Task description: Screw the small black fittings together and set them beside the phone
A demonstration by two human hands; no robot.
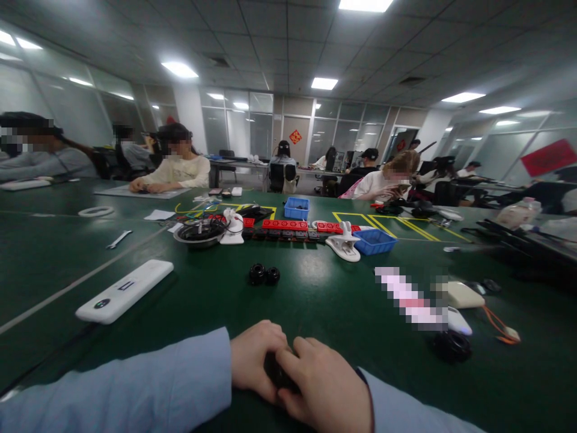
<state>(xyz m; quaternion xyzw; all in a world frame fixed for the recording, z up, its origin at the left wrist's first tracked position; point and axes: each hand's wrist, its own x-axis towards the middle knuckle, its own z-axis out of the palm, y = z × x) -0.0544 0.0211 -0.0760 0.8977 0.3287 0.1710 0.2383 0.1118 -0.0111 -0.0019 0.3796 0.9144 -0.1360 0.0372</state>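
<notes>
My left hand point(255, 359) and my right hand point(324, 385) meet at the near edge of the green table point(315, 288). Both are closed round a small black part point(276, 373), mostly hidden between the fingers. Light blue sleeves cover both forearms. Two small black round parts point(264, 275) lie together on the table a short way beyond my hands.
A white power bank point(125, 291) lies at left, a wrench point(118, 239) beyond it. Red and black blocks point(288, 227), two blue bins point(374, 241), a white clamp point(343, 245) and a cable-filled bowl point(199, 233) sit mid-table. Cream device point(460, 294) and black ring point(452, 346) at right. Several people sit around.
</notes>
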